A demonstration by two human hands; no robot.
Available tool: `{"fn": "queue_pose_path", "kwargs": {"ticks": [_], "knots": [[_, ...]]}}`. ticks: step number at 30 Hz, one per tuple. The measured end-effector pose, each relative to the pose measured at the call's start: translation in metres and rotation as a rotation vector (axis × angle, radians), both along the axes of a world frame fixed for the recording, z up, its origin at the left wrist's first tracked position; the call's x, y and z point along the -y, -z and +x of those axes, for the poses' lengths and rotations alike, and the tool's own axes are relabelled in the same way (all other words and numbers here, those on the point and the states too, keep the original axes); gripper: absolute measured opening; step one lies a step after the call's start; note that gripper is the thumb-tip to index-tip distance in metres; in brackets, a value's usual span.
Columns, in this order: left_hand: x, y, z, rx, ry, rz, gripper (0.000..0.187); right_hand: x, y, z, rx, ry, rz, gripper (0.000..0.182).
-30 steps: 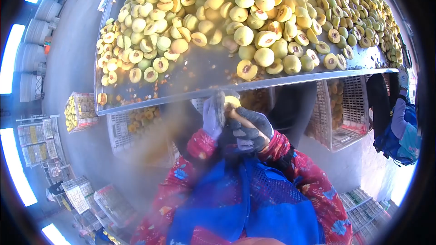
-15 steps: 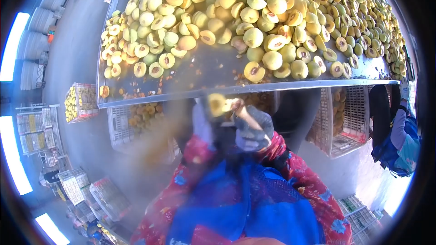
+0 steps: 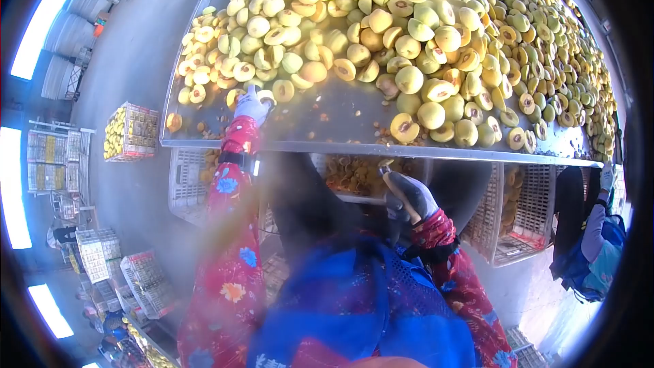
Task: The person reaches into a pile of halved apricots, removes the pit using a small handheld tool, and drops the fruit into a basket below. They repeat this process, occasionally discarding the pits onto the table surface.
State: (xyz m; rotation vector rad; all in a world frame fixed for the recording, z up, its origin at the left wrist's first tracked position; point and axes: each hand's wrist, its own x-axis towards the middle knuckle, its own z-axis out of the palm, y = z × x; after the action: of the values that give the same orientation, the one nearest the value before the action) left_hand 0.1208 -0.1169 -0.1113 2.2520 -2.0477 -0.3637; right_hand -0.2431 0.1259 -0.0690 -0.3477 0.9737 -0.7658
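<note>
My left hand, in a pale glove, reaches over the front left of the metal table. Its fingers are apart and touch the cut fruit halves beside them; no fruit is lifted. Below the table's front edge, my right hand, in a dirty grey glove, is closed around a tool with a pale, wooden-looking handle. The tool's tip points up toward the table edge, and its exact shape is too small to tell. A large pile of halved yellow-green stone fruit, some showing brown pits, covers the tabletop.
Beneath the table stand a crate with fruit pieces and another plastic crate. A crate of fruit sits on the floor at left, near stacked crates. At far right, a co-worker stands along the table.
My left hand has moved from in front of my body up onto the fruit at left; the fruit half formerly between my hands is gone from there. My right hand has shifted slightly right with its tool.
</note>
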Motion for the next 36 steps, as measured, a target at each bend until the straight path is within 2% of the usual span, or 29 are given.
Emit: {"fn": "queue_pose_path", "kwargs": {"ticks": [1, 4, 6, 7, 8, 9, 10, 11, 12, 13, 14, 16, 17, 18, 21, 23, 26, 28, 31, 33, 34, 36], "knots": [[-0.007, -0.018, -0.010, -0.141, 0.020, 0.014, 0.063, -0.002, -0.001, 0.001, -0.168, -0.021, -0.077, 0.025], [-0.023, -0.018, -0.009, -0.246, 0.033, -0.038, 0.058, -0.002, -0.030, -0.001, -0.226, -0.029, -0.055, 0.027], [-0.044, 0.015, -0.002, -1.014, -0.071, 0.018, 0.038, -0.003, -0.017, -0.005, -0.079, 0.058, 0.024, 0.028], [-0.071, -0.025, -0.034, -1.241, -0.186, 0.146, 0.035, -0.005, -0.011, -0.007, -0.006, 0.108, 0.064, 0.029], [-0.100, -0.063, -0.065, -1.408, -0.238, 0.207, 0.034, -0.005, -0.008, -0.009, -0.096, 0.060, -0.067, 0.030], [-0.116, -0.073, -0.080, -1.449, -0.172, 0.250, 0.036, -0.004, -0.006, -0.011, -0.189, 0.007, -0.200, 0.031], [-0.128, -0.080, -0.098, -1.426, -0.212, 0.312, 0.037, -0.003, -0.006, -0.010, -0.281, -0.048, -0.335, 0.032], [-0.137, -0.055, -0.101, -1.306, -0.049, 0.266, 0.038, -0.004, -0.012, -0.006, -0.233, -0.036, -0.305, 0.032], [-0.148, -0.076, -0.126, -1.471, -0.227, 0.421, 0.039, -0.004, -0.022, 0.000, -0.182, -0.028, -0.275, 0.032], [-0.154, -0.039, -0.120, -1.185, 0.166, 0.174, 0.040, -0.007, -0.027, 0.003, -0.130, -0.019, -0.242, 0.032], [-0.159, -0.001, -0.113, -0.855, 0.430, -0.163, 0.043, -0.009, -0.023, 0.004, -0.331, -0.083, -0.469, 0.029], [-0.171, -0.022, -0.145, -1.274, -0.029, 0.279, 0.048, -0.013, -0.019, 0.008, -0.816, -0.129, -0.938, 0.024], [-0.175, -0.054, -0.162, -1.413, -0.090, 0.426, 0.047, -0.015, -0.020, 0.013, -1.076, -0.147, -1.191, 0.022], [-0.179, -0.086, -0.179, -1.533, -0.170, 0.573, 0.047, -0.013, -0.044, 0.015, -0.811, -0.140, -0.859, 0.020], [-0.191, -0.089, -0.190, -1.268, 0.233, 0.127, 0.048, -0.018, -0.039, 0.023, -0.899, -0.128, -0.778, 0.022], [-0.196, -0.076, -0.191, -1.147, 0.253, -0.032, 0.046, -0.020, -0.037, 0.027, -0.986, -0.083, -0.820, 0.024], [-0.196, -0.074, -0.188, -1.231, 0.096, 0.116, 0.041, -0.022, -0.039, 0.033, -1.064, -0.062, -0.846, 0.024], [-0.198, -0.061, -0.192, -1.202, 0.047, 0.032, 0.039, -0.022, -0.038, 0.033, -1.055, -0.056, -0.880, 0.021], [-0.203, -0.056, -0.198, -1.345, -0.228, 0.132, 0.038, -0.019, -0.030, 0.031, -1.039, -0.061, -1.080, 0.017], [-0.202, -0.041, -0.192, -1.018, 0.068, -0.031, 0.038, -0.014, -0.027, 0.024, -1.101, -0.105, -1.354, 0.016], [-0.201, -0.036, -0.190, -0.850, 0.210, -0.112, 0.038, -0.015, -0.020, 0.024, -1.072, -0.103, -1.349, 0.018], [-0.206, -0.039, -0.195, -0.820, 0.133, -0.156, 0.039, -0.016, -0.004, 0.025, -1.013, -0.101, -1.339, 0.023]]}}
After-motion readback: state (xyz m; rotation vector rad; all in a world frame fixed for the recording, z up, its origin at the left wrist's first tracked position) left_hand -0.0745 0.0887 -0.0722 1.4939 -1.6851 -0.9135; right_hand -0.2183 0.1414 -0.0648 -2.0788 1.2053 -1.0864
